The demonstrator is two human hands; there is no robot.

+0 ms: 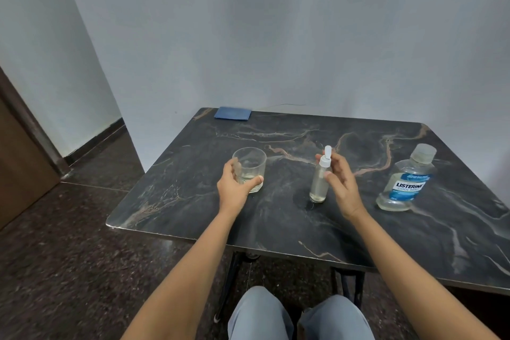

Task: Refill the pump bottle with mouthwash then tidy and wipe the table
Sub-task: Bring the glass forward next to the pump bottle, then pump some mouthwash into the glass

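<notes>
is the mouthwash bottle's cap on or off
On. The mouthwash bottle stands upright on the table with its clear cap seated over the neck.

table point(276, 218): glossy dark marble | tumbler point(252, 163): clear glass | cloth point(232, 113): blue fabric

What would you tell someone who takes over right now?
Left hand grips the glass. Right hand pinches the pump bottle near its top; pump still on. Mouthwash bottle stands capped at the right; blue cloth lies at the far left corner of the table. Done: nothing visible; pump bottle looks nearly empty. Left: open, refill, tidy, wipe.
</notes>
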